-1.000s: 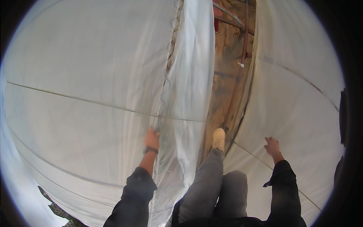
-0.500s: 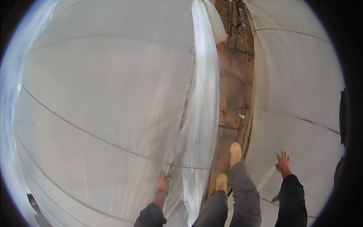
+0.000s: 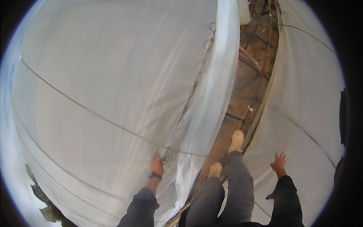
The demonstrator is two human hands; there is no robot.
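Pale plastic sheet (image 3: 113, 83), lying left.
Your left hand (image 3: 157, 166) is touching its wired edge (image 3: 191, 90), hold unclear; right hand (image 3: 278, 162), splayed, is holding nothing. Sheet is looking light, slick; grip its loose fold (image 3: 224, 75).

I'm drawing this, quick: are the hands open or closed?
Left hand: by the wire, can't tell if closed.
Right hand: open, over the plastic sheet.

Open room spreads around the right hand (image 3: 279, 162), over the right-hand plastic sheet (image 3: 304, 102). Right of the left hand (image 3: 157, 166), wavy wire (image 3: 193, 89) and a loose plastic flap (image 3: 221, 72) bar the way — a cord (image 3: 113, 123) crosses just ahead, and beige shoes (image 3: 236, 141) block the brown gap (image 3: 239, 100).
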